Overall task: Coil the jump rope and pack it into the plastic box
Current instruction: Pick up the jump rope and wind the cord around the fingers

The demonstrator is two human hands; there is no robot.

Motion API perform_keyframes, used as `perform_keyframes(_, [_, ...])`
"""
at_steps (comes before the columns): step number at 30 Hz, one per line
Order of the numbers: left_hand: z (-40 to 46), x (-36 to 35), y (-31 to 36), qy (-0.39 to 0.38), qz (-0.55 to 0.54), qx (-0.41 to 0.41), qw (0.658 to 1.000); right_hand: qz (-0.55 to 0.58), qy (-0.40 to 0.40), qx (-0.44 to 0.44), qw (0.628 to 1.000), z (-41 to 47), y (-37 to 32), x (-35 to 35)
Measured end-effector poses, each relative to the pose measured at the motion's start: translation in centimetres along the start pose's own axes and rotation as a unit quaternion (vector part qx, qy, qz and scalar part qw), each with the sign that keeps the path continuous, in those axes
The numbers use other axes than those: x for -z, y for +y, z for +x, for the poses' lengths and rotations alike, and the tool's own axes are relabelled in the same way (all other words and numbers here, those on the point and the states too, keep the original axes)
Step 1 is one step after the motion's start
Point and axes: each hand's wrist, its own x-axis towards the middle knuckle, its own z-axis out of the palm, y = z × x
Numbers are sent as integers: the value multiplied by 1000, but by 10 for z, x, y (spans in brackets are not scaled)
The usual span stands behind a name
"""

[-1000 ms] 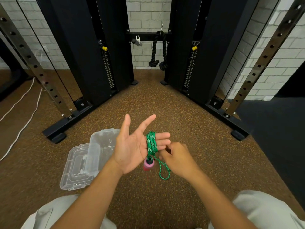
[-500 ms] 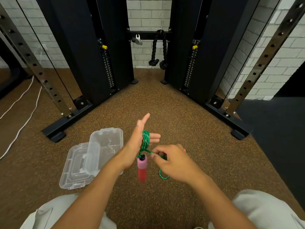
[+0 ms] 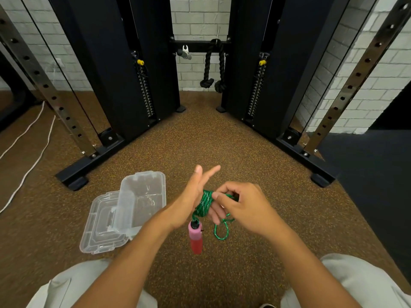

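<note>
The green jump rope (image 3: 203, 204) is wound in several turns around the lower fingers of my left hand (image 3: 191, 203), whose thumb and forefinger point up and away. A pink handle (image 3: 195, 237) dangles below that hand on a short length of rope. My right hand (image 3: 241, 207) pinches the free rope beside the coil, and a small loop (image 3: 221, 230) hangs under it. The clear plastic box (image 3: 142, 196) sits open on the floor to the left, with its lid (image 3: 102, 225) lying flat beside it.
Black cable-machine towers (image 3: 124, 70) and base feet (image 3: 75, 174) stand ahead on both sides. A black rope attachment (image 3: 213, 70) hangs at the back wall. White cables (image 3: 29, 152) trail across the brown floor at left. My knees (image 3: 364, 283) show at the bottom.
My left hand turned from palm-up to edge-on, and the pink handle dropped to hang below it. My right hand rose to the coil and brought more rope around the fingers.
</note>
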Motion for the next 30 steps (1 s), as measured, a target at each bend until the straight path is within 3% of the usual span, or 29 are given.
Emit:
perform_keyframes(7, [-1, 6, 6, -26, -137, 43, 989, 47, 53, -20, 997, 5, 12, -2])
perform_keyframes(11, [-3, 8, 10, -36, -255, 28, 966, 76, 65, -34, 994, 7, 13, -3])
perform_keyframes(18, [-3, 9, 11, 0, -398, -12, 917, 34, 43, -31, 998, 9, 16, -18])
perform_keyframes(30, [1, 11, 13, 96, -390, -48, 914, -64, -13, -28, 997, 8, 17, -36])
